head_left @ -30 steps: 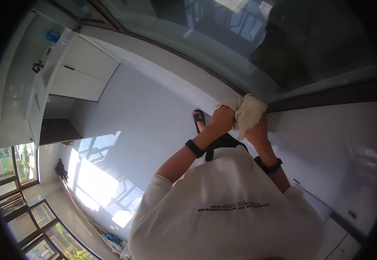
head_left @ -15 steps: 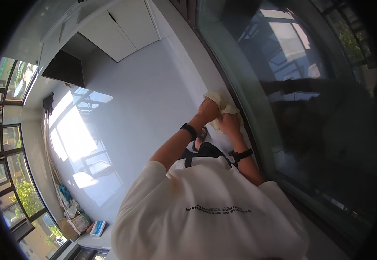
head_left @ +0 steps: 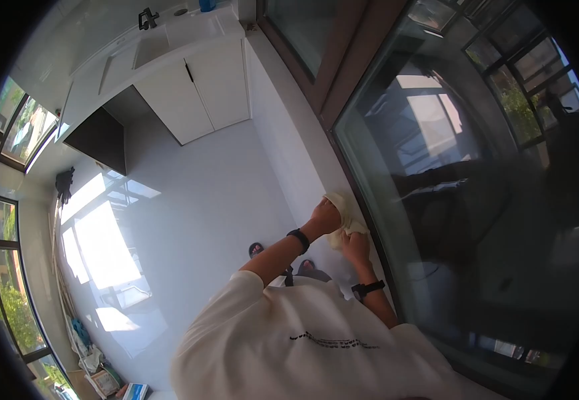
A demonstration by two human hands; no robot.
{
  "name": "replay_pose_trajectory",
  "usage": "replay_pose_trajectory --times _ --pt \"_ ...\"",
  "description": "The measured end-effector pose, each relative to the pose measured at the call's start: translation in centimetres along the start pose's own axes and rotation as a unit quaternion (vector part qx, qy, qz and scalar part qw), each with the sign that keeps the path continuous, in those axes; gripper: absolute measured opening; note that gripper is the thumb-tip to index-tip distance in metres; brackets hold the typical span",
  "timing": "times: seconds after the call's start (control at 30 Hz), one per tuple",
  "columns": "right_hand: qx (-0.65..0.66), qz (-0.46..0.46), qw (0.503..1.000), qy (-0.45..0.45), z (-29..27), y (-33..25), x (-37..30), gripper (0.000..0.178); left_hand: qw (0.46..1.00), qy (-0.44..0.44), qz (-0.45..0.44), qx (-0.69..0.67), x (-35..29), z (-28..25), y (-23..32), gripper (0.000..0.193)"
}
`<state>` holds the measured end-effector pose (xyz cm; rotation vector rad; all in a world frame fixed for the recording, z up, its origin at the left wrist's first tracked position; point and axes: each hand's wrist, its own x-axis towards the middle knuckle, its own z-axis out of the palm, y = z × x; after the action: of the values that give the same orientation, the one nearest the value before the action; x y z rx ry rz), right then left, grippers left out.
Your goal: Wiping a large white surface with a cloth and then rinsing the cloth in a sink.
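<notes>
A pale yellow cloth [head_left: 347, 217] lies bunched on the white ledge [head_left: 297, 127] beside the dark window frame. My left hand [head_left: 326, 215] grips its near left part, fingers curled into the folds. Close by on the right, my right hand [head_left: 356, 247] is closed on the lower end of the same cloth. The fingertips of both hands are partly hidden by fabric. A black band circles each wrist. Right of the hands stands a large glass pane [head_left: 429, 227], which mirrors the room and my arms.
Ahead is a white cabinet [head_left: 199, 93] under a sink counter with a dark faucet [head_left: 147, 19]. Sunlit grey floor [head_left: 203, 193] spreads to the left, with my sandalled feet below. Poles [head_left: 61, 267] and several bags [head_left: 88, 350] line the left wall under windows.
The view has tilted up, bringing the sink and faucet into sight and putting both hands lower in the picture. Both hands still hold the cloth against the ledge.
</notes>
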<state>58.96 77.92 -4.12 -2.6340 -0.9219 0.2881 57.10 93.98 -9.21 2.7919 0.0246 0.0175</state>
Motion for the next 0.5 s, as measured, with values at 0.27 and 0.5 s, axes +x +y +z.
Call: replay_pose_trajectory --times 0.27,0.5 --pt "0.011 -0.009 1.0 -0.004 3.4 -2.5 9.6 0.041 0.994 0.09 -0.037 -0.044 3.5 -3.1 -7.9 0.044" --pt "0.018 -0.123 0.991 0.052 5.5 -9.3 22.8 0.025 0.993 0.062 -0.088 -0.04 8.1 -9.5 -19.7 0.03"
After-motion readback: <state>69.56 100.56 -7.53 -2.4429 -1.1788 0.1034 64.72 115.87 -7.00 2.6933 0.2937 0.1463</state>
